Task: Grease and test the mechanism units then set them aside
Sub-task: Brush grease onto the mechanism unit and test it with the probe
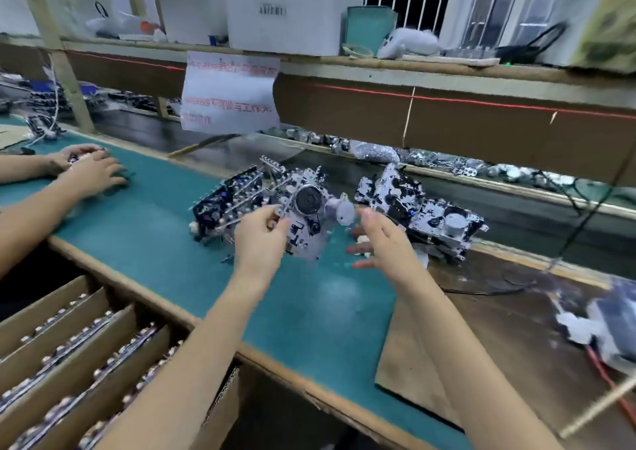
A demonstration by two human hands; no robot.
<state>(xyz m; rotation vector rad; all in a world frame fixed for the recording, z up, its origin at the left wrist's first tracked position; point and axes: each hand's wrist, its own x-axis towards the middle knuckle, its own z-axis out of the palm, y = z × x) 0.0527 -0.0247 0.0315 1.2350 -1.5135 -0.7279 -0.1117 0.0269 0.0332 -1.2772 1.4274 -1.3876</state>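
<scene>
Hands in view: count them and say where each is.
4. Left hand pinches the middle mechanism unit; right hand spread beside it; another person's two hands at far left.

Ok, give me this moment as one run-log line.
left hand: grips mechanism unit | right hand: open beside it | bench: left stack, right stack | held unit not yet set aside

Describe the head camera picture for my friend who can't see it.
The left hand grips a metal unit over a green mat, with the right hand open beside it. More units lie on either side, and another person's hands work far left.
</scene>
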